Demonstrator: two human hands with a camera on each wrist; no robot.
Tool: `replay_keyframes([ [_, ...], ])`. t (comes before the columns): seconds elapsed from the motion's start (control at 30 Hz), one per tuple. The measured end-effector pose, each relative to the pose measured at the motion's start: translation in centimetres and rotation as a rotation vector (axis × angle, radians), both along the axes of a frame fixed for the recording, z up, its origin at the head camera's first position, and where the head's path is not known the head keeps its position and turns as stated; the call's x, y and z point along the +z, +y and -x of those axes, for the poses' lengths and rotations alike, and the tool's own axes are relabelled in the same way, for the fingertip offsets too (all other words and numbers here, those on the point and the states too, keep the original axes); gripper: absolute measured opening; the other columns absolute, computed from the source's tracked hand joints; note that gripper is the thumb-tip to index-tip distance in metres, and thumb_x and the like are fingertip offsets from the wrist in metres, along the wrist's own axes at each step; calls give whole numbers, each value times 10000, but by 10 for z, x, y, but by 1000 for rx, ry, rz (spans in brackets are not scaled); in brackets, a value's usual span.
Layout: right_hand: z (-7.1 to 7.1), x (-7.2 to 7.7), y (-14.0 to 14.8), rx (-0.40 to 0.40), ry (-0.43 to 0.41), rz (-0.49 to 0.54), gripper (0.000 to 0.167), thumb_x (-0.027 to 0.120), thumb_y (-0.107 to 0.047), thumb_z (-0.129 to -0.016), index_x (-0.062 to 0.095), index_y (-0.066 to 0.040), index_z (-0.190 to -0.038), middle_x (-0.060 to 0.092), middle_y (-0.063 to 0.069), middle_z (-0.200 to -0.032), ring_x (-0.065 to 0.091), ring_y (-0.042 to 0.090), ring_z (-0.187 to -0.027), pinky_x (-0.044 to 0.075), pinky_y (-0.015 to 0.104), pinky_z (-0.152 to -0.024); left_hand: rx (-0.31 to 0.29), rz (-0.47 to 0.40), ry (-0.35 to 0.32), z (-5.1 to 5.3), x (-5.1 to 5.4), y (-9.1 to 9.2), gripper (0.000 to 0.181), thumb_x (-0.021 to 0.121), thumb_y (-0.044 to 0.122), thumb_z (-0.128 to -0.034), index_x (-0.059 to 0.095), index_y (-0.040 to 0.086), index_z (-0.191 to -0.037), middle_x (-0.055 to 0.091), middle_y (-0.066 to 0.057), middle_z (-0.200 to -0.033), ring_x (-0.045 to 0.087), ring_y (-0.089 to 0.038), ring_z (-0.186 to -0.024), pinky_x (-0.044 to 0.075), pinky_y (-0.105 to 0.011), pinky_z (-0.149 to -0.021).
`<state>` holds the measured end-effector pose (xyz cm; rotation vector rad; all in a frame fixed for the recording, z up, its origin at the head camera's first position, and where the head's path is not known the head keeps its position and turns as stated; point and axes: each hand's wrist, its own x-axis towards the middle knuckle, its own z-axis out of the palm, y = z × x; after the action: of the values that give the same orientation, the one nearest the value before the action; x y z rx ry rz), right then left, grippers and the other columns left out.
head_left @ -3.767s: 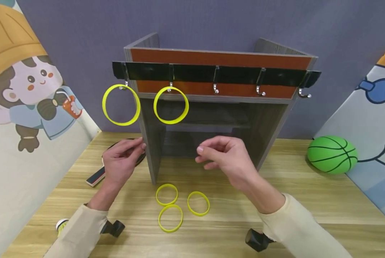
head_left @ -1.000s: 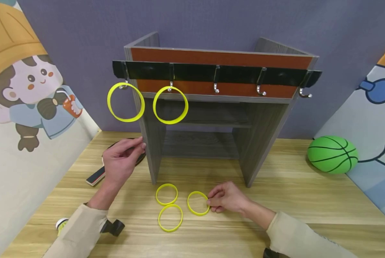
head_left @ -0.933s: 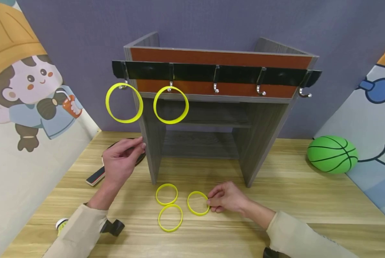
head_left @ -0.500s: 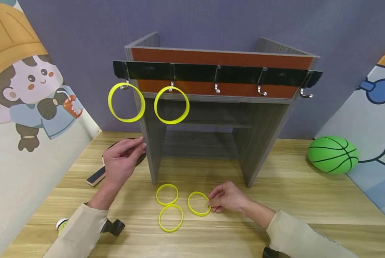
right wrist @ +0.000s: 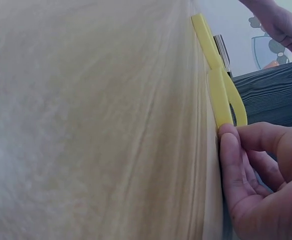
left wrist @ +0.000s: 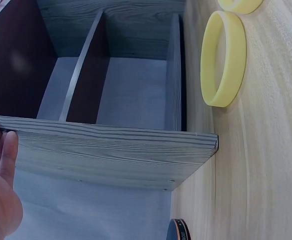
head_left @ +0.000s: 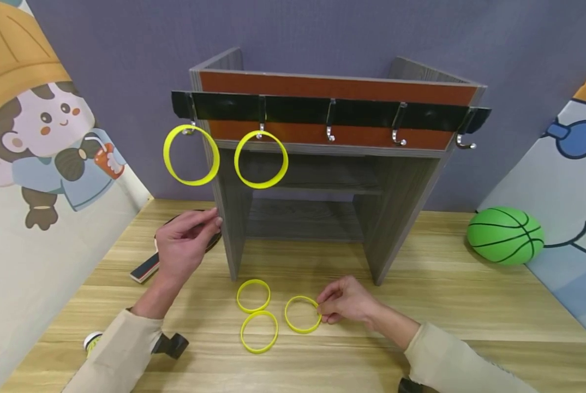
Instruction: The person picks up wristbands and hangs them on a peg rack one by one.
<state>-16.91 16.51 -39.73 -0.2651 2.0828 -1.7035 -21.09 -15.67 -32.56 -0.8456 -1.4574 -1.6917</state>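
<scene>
In the head view my right hand (head_left: 347, 300) pinches the right edge of a yellow ring (head_left: 287, 315), low over the wooden table. The right wrist view shows thumb and forefinger closed on that ring (right wrist: 218, 97). Two more yellow rings lie to its left, a farther ring (head_left: 240, 289) and a nearer ring (head_left: 244, 344). My left hand (head_left: 182, 243) grips the front edge of the left side panel of a grey cabinet (head_left: 229, 240), fingertips against the board. Two yellow rings hang from a black hook rail (head_left: 298, 109), a left ring (head_left: 167, 158) and a right ring (head_left: 285, 164).
Three bare silver hooks, including a middle hook (head_left: 329, 135), line the rail's right part. A table-tennis bat (head_left: 148, 266) lies behind my left hand. A shuttlecock (head_left: 91, 343) is partly hidden by my left sleeve. A green ball (head_left: 506, 236) sits far right.
My right hand has come down from in front of the cabinet to the ring and pinched it. That ring has just shifted slightly towards me. My left hand stays put.
</scene>
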Motion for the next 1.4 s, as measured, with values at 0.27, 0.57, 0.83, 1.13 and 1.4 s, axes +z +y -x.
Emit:
replay_keyframes([
  [0.27,-2,0,3,14,-22,26,144,690,73,-771,634,130,-890,641,152,-720,653,211,-622,591,341,-605,-18,-6,17,1,-1,0,261,622,-315,-698,655,-202,-931,675,-199,-840,672,-167,-689,568,-224,-623],
  [0.57,-8,1,7,-2,-68,55,155,701,64,-765,638,112,-899,641,179,-764,665,247,-664,592,352,-639,-16,-9,17,1,-1,0,261,628,-309,-699,657,-198,-934,676,-197,-838,669,-167,-688,568,-222,-627],
  [0.83,-16,4,10,-44,-66,115,142,692,75,-757,633,105,-882,648,191,-766,670,271,-683,592,352,-642,-10,1,16,-2,3,2,298,583,-370,-665,636,-228,-921,666,-216,-823,666,-153,-686,564,-211,-625],
  [1.13,-16,17,14,-150,-42,227,111,671,85,-777,644,102,-883,660,174,-774,671,244,-687,590,334,-664,-20,-2,24,1,-1,0,277,610,-337,-683,645,-214,-929,670,-210,-837,673,-162,-699,568,-223,-636],
  [1.4,-14,31,21,-223,-52,345,103,643,114,-786,671,42,-853,653,179,-796,669,220,-705,586,300,-680,-1,13,27,-8,10,5,270,576,-369,-667,616,-254,-908,656,-240,-819,669,-145,-696,566,-212,-637],
])
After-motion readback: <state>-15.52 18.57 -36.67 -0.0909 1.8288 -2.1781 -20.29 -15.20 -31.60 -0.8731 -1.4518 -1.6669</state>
